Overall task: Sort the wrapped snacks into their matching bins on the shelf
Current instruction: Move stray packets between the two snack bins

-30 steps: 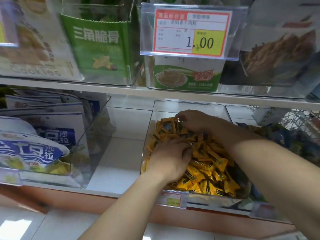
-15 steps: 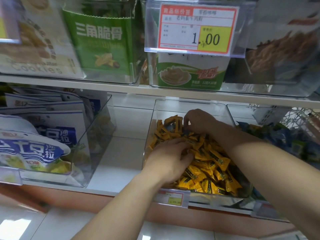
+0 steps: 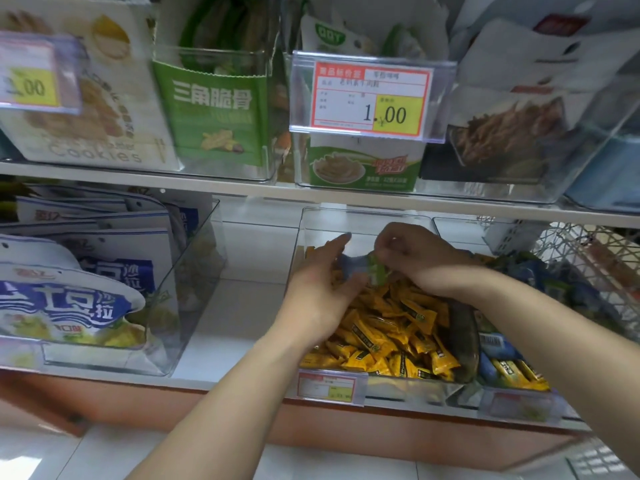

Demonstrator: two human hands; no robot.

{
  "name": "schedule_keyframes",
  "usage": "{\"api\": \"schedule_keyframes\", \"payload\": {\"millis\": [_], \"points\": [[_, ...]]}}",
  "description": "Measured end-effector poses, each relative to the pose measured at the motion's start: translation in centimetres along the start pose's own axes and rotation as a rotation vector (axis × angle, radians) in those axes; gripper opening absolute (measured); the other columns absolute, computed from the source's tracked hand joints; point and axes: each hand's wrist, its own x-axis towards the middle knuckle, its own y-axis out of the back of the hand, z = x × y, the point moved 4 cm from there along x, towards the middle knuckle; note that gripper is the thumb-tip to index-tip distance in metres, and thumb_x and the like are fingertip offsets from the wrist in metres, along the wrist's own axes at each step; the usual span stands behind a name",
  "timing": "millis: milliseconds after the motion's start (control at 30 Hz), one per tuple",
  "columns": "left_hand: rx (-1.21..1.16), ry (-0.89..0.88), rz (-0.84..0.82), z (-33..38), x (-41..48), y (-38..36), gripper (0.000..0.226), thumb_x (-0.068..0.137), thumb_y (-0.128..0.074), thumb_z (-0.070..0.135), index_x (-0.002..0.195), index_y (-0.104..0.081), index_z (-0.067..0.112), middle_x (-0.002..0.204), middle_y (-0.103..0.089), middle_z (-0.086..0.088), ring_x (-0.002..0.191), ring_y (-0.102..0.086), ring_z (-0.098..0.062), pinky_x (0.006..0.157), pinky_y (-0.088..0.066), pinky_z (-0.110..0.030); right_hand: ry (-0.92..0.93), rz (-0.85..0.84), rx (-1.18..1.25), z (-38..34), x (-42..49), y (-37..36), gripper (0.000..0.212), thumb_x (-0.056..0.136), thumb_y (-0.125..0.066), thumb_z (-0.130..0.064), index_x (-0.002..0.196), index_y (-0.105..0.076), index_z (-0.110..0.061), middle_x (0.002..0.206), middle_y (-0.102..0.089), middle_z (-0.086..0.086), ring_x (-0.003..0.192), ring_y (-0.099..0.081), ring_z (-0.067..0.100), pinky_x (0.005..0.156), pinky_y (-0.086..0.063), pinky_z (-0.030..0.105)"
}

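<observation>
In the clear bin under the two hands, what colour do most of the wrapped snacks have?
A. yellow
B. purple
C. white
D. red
A: the wrapped snacks piled in the clear bin are yellow; only the blue-green packet that the left hand and right hand hold above them differs.

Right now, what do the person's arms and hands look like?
The left forearm and the right forearm are bare up to the picture's edge: no sleeve shows. The left hand and the right hand wear no gloves; no watch or bracelet shows. Rings: too blurred to tell.
</observation>
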Motion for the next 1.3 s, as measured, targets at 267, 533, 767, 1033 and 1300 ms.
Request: {"api": "schedule_keyframes", "payload": {"millis": [267,533,767,1033,1300], "points": [[0.139,0.028,0.207,-0.9,0.2,6.1,0.015,0.084,-0.073,0.029,0.094,-0.066,0.038,0.084,-0.064,0.024,0.081,-0.060,0.006,0.069,-0.044,-0.007,0.023,0.034,-0.131,-0.1,6.8,-2.6,0.012,0.093,-0.064,-0.023,0.103,-0.066,-0.030,0.096,-0.073,-0.007,0.082,-0.068,0.007,0.073,-0.054,0.029],[0.087,0.043,0.241,-2.1,0.0,7.2,0.031,0.084,-0.073,0.022,0.075,-0.058,0.047,0.070,-0.060,0.041,0.078,-0.056,0.022,0.064,-0.040,0.001,-0.082,-0.256,-0.885,3.9,11.0,-4.4,0.028,0.095,-0.055,-0.037,0.118,-0.069,-0.027,0.117,-0.065,-0.001,0.105,-0.061,0.022,0.088,-0.053,0.041],[0.075,0.069,0.222,-2.7,0.3,7.1,0.025,0.084,-0.073,0.028,0.076,-0.058,0.046,0.074,-0.059,0.032,0.075,-0.054,0.023,0.063,-0.038,0.002,-0.041,-0.044,-0.701,4.4,10.1,-2.6,0.022,0.092,-0.065,-0.026,0.114,-0.069,-0.025,0.119,-0.066,-0.001,0.104,-0.061,0.016,0.087,-0.050,0.033],[0.046,0.080,0.196,-2.7,0.0,7.1,0.027,0.085,-0.073,0.024,0.077,-0.058,0.045,0.073,-0.060,0.030,0.076,-0.054,0.023,0.063,-0.040,0.000,-0.254,-0.356,-0.586,5.1,12.7,-6.0,0.043,0.105,-0.042,-0.032,0.145,-0.048,-0.019,0.153,-0.043,0.004,0.137,-0.041,0.023,0.111,-0.031,0.036],[-0.023,0.105,0.163,-2.9,-0.1,6.9,0.015,0.085,-0.073,0.025,0.087,-0.065,0.037,0.080,-0.064,0.025,0.080,-0.056,0.019,0.064,-0.043,-0.002,-0.275,-0.350,-0.485,5.7,12.9,-7.3,0.048,0.093,-0.052,-0.061,0.129,-0.055,-0.030,0.128,-0.059,0.001,0.106,-0.059,0.017,0.098,-0.049,0.040]]}}
